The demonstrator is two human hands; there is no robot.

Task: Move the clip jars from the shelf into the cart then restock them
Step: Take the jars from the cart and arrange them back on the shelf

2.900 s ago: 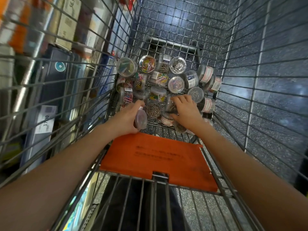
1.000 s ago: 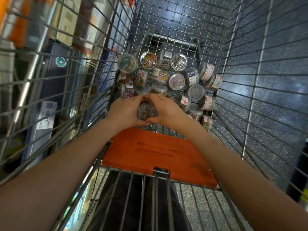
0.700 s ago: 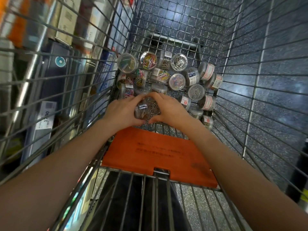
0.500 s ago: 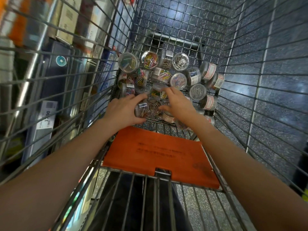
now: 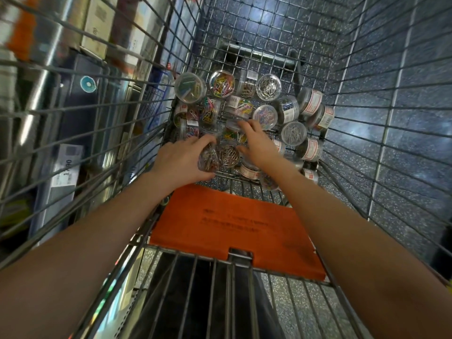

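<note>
Both hands down in the cart, one already has a jar

The left hand (image 5: pixel 179 159) has its fingers and thumb wrapped around a clear jar of metal clips (image 5: pixel 208 158), right at the near end of the wire cart (image 5: pixel 247 57). Touching that jar's right side sits another jar of coppery clips (image 5: pixel 229 155). The right hand (image 5: pixel 258 143) is just past it, fingers loosely spread over a jar of colourful clips (image 5: pixel 233 133), not clamped on anything. More clip jars (image 5: pixel 267 87) pile up beyond both hands. Orange seat flap (image 5: pixel 234 228) sits nearer than the wrists.
</note>
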